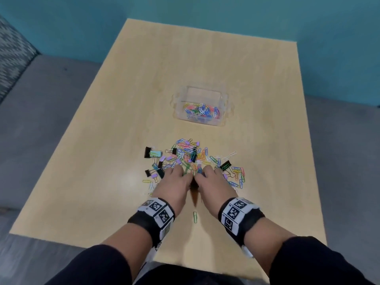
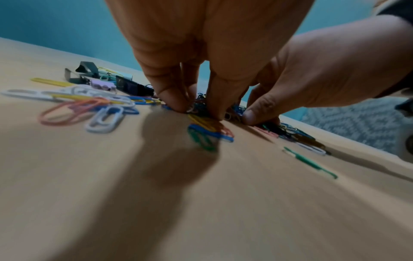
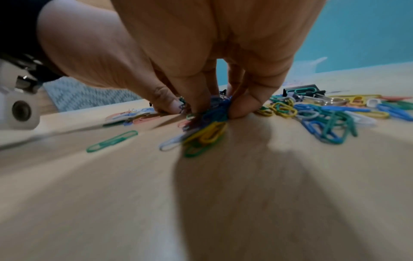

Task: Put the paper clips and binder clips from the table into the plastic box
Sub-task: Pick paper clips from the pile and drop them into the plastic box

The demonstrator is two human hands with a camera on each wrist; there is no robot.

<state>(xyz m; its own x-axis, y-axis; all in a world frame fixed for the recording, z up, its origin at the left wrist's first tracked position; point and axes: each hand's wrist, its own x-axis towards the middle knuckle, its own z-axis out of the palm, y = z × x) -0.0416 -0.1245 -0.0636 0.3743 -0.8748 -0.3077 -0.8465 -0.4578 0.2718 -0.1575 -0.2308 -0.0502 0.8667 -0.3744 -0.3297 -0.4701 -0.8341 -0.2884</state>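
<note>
Clear plastic box holds a few paper clips, while nearer the person most clips remain on the worktop, both hands' fingers pinching some.

Head view: even, soft overhead light, pale sheen on the tabletop left of the hands, mild blur, wide-angle bend at edges. Wrist views dimmer, warm cast. Broad soft shadows fall on the tabletop nearer the camera than the fingers. Foreground smeared; paper clips soft.
</note>
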